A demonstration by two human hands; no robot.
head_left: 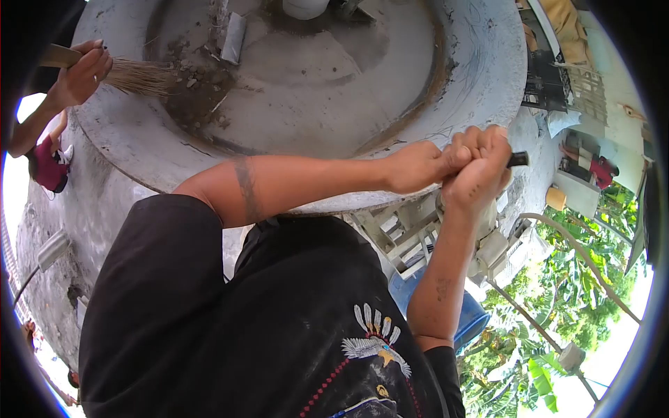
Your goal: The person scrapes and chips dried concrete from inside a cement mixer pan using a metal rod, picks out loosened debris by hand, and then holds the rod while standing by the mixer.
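My left hand (426,166) reaches across my body to the right, its fingers closed against my right hand. My right hand (482,167) is a fist, and the short black end of a handle (518,159) sticks out on its right side. The rest of that handle is hidden by my fingers, so the kind of tool does not show. What lies inside my left hand is also hidden. Both hands are over the near right rim of a wide round concrete basin (481,83).
At left, another person's hand (82,75) holds a straw broom (143,75) over rubble (198,90) in the basin. A pale block (234,39) and a white bucket (305,7) stand farther in. Below my hands are grey slats (404,240) and a blue container (470,317).
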